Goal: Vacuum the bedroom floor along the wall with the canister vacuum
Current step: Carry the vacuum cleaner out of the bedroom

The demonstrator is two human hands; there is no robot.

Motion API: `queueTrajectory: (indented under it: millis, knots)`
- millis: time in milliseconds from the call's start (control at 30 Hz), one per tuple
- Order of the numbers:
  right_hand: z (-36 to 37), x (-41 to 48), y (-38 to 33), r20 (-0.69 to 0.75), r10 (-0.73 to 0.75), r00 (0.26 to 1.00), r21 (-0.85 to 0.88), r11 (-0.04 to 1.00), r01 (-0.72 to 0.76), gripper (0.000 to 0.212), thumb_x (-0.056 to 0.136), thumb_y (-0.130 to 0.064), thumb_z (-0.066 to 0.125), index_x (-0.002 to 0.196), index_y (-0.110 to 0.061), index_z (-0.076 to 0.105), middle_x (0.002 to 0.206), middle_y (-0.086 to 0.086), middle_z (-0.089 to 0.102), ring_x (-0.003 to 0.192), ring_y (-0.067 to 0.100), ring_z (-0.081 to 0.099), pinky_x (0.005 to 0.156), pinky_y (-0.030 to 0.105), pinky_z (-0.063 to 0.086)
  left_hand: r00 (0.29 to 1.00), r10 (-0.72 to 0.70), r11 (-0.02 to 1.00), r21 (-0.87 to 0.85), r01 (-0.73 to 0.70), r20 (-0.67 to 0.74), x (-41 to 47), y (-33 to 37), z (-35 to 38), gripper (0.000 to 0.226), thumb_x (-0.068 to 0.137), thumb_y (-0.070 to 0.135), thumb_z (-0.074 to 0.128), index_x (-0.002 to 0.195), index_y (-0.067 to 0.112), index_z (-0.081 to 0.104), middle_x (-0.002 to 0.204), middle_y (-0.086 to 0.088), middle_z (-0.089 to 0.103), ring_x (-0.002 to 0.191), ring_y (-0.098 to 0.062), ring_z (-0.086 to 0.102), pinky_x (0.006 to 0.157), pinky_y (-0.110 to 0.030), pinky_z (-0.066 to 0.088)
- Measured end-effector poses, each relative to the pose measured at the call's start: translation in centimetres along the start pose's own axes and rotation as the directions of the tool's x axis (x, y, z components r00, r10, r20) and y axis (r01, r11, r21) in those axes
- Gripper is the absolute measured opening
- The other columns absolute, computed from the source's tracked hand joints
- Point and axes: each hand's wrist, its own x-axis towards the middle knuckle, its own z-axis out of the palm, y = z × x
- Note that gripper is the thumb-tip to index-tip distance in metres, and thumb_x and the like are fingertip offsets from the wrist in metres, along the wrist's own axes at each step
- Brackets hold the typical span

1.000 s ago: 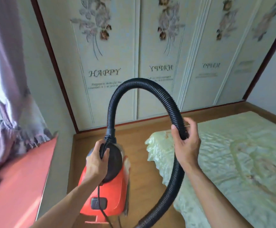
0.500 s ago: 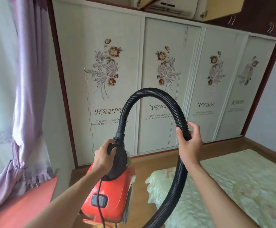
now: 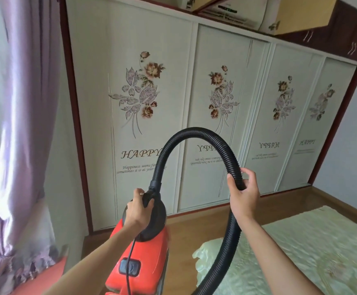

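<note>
The left hand [image 3: 140, 211] is gripping the black top of the red canister vacuum [image 3: 145, 258], apparently carrying it in front of the sliding wardrobe [image 3: 130, 99]. The right hand [image 3: 242, 194] is curling round the corrugated hose [image 3: 196, 133] (probably keeping its loop from dragging), nearer that wardrobe.

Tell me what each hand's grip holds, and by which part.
Left-hand grip: red canister vacuum, by its black top near the hose joint. Right-hand grip: black hose, partway down its arch.

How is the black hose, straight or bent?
Bent. The black hose arches up from the red vacuum and curves down through the right hand.
</note>
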Motion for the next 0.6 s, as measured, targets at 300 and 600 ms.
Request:
queueTrajectory:
  millis: [300, 600]
  knots:
    - [8.9, 4.6, 1.4, -0.047, 0.012, 0.999, 0.065, 0.998, -0.009, 0.025, 0.092, -0.029, 0.071, 0.109, -0.032, 0.053, 0.069, 0.005, 0.064, 0.053, 0.013, 0.053, 0.047, 0.022, 0.044, 0.998, 0.038, 0.999, -0.012, -0.039, -0.04, 10.8, 0.2, -1.3, 0.029, 0.095, 0.024, 0.058, 0.117, 0.011, 0.045, 0.105, -0.017, 0.062, 0.089, -0.033, 0.051, 0.079, -0.037, 0.042]
    - [17.3, 12.6, 6.9, -0.118, 0.038, 0.992, 0.177, 0.984, -0.016, 0.026, 0.092, -0.028, 0.07, 0.108, -0.03, 0.05, 0.079, 0.004, 0.071, 0.062, 0.018, 0.063, 0.054, 0.025, 0.05, 0.996, 0.067, 0.997, -0.033, -0.069, -0.061, 21.9, 1.1, 1.7, 0.029, 0.095, 0.022, 0.06, 0.118, 0.01, 0.047, 0.104, -0.009, 0.057, 0.093, -0.027, 0.05, 0.081, -0.034, 0.042]
